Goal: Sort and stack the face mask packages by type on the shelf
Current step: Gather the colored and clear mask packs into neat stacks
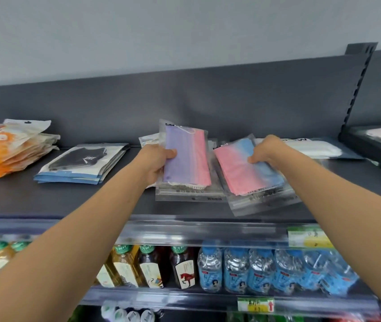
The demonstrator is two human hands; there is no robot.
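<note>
My left hand grips a clear package of purple-to-pink masks by its left edge, tilted up off a small pile of clear packages on the dark shelf. My right hand pinches a pink-to-blue mask package at its upper right part; that package lies slanted, its lower corner near the shelf's front edge. A stack of black mask packages lies to the left. Further left sits a pile of orange-and-white packages. White mask packages lie behind my right hand.
A grey back panel rises behind the shelf, with a slotted upright at the right. A neighbouring shelf juts in at the far right. Below, tea bottles and water bottles stand in rows behind price tags.
</note>
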